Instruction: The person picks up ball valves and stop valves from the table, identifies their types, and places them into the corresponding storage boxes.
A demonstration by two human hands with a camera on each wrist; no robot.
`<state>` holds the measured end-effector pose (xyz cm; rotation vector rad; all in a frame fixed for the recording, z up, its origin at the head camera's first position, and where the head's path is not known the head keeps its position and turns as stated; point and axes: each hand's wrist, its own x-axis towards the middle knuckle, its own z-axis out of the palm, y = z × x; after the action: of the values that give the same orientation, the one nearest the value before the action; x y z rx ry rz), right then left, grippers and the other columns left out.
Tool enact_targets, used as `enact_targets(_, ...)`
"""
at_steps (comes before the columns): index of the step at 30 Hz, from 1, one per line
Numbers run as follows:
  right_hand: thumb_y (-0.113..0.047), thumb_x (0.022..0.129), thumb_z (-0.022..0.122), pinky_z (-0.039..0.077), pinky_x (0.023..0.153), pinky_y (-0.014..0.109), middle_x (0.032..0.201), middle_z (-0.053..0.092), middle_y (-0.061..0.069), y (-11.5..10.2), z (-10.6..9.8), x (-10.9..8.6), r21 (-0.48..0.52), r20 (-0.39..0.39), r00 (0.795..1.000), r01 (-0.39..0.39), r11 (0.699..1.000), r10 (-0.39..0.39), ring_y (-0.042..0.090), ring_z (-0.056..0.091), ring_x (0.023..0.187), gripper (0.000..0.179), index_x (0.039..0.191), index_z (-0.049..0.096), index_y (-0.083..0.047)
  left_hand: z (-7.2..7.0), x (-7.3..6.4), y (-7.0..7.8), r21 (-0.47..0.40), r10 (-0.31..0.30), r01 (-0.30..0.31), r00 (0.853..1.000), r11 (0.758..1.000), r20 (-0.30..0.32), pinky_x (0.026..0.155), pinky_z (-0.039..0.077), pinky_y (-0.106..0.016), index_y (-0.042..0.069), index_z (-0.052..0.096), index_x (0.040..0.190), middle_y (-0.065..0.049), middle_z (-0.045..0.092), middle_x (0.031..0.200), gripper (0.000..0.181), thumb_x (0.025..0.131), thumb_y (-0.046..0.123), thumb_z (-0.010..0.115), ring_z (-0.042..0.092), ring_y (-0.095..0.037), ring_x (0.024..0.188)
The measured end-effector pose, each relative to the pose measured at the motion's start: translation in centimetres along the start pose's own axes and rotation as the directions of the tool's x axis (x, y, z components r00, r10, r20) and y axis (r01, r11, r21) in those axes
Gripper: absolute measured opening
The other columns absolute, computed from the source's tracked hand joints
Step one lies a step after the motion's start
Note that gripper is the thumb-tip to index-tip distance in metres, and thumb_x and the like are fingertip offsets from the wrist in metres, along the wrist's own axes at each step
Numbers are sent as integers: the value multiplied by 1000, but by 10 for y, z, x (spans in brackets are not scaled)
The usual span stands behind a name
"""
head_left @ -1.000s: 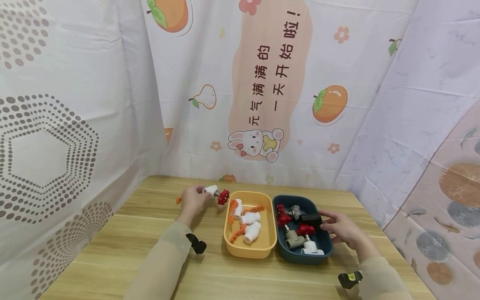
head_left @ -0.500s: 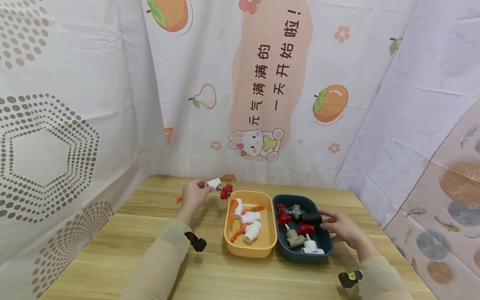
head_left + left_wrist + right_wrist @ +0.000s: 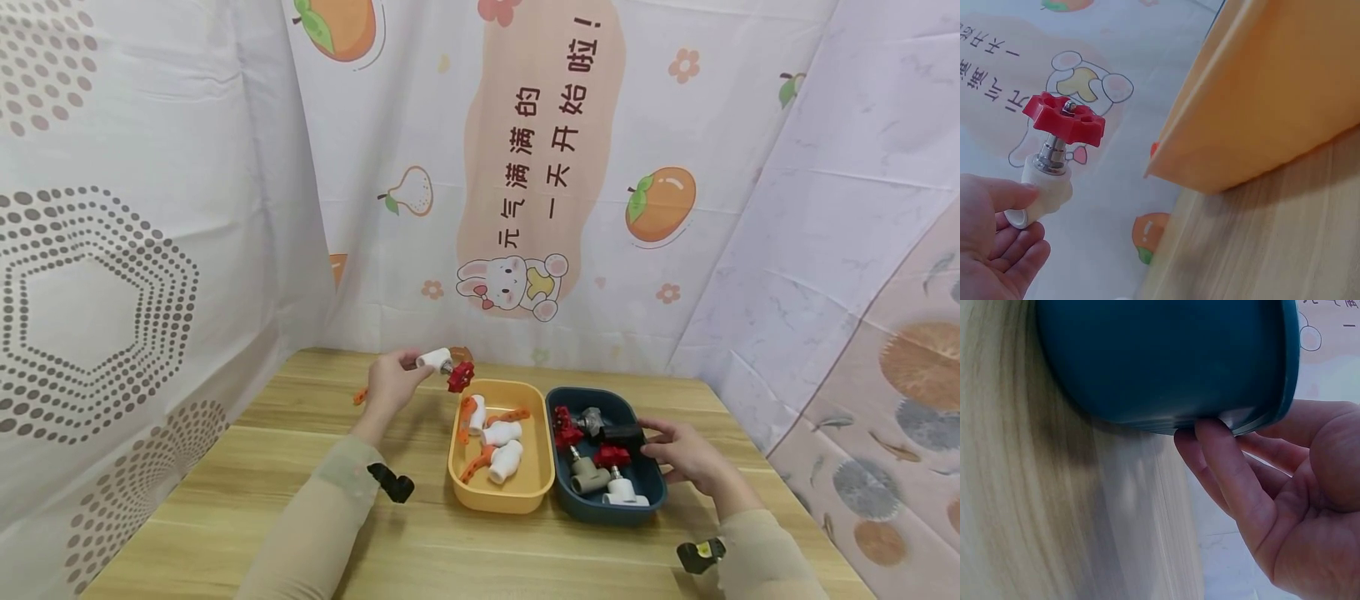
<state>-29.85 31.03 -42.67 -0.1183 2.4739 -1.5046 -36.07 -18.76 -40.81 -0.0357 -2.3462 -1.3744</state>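
My left hand (image 3: 392, 385) pinches a white stop valve (image 3: 1047, 187) with a red handwheel (image 3: 1065, 119) between thumb and fingers. It is raised above the table, close to the far left corner of the yellow bin (image 3: 501, 502). At the right side of the blue bin (image 3: 611, 512), my right hand (image 3: 690, 458) grips the wall. Its fingertips (image 3: 1213, 434) press the outside while the thumb passes behind the rim. Inside the blue bin are red-wheeled valves: a black one (image 3: 622, 436), a grey-green one (image 3: 589, 478) and a white one (image 3: 622, 493).
White ball valves (image 3: 506, 461) with orange lever handles lie in the yellow bin, which stands against the blue bin. An orange lever (image 3: 360, 397) shows on the wooden table (image 3: 300, 450) left of my left hand. A printed curtain (image 3: 420, 283) hangs behind the table.
My left hand has lifted the stop valve and carried it rightward, nearer the yellow bin's far corner. The right hand has stayed on the blue bin.
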Motion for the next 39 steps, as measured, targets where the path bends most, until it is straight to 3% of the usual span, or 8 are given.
enact_targets(12, -6, 99, 62, 59, 76, 52, 133, 56, 33, 2, 1, 2, 14, -17, 1000, -4, 1000, 5, 32, 68, 101, 63, 155, 35, 2, 1, -2, 5, 4, 22, -22, 1000, 1000, -7, 78, 59, -42, 3, 76, 114, -11, 75, 106, 35, 87, 24, 83, 71, -26, 98)
enact_targets(24, -8, 100, 62, 59, 76, 52, 136, 53, 35, 0, 1, -1, -7, -15, 1000, 0, 1000, 0, 35, 67, 104, 63, 155, 35, 2, 7, -7, 13, -67, 18, -17, 1000, 998, 15, 75, 59, -38, 2, 75, 113, -12, 75, 106, 34, 86, 23, 84, 71, -26, 95)
enact_targets(39, -8, 100, 62, 59, 76, 52, 136, 53, 35, 0, 1, 0, -2, -20, 1000, 4, 1000, -4, 35, 67, 105, 63, 156, 34, 2, 32, -13, 24, -140, 52, -46, 998, 989, 35, 78, 59, -37, 4, 77, 110, -8, 76, 102, 32, 84, 20, 86, 71, -24, 94)
